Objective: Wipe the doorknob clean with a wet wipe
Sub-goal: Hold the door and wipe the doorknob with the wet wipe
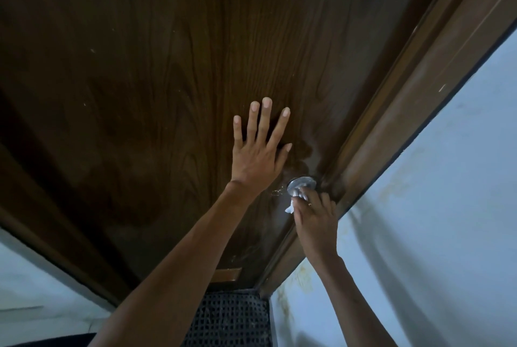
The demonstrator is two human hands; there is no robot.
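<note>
Dark wood door (167,94). Left hand (257,156) lies flat on the panel, fingers straight and spread, at 10 o'clock from the doorknob (301,183). Right hand (316,218) is nearer, fingers curled round the wet wipe (297,197). Knob at the hand's 11 o'clock, stem pointing out of the door.

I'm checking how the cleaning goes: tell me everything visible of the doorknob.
The doorknob is silvery, shiny metal, with a round plate flat against the dark wooden door, close to the frame-side edge. Only the plate and a bit of the neck show; the knob itself is hidden under a white wipe that the right hand grips around it. Whether it is clean cannot be told.
</note>
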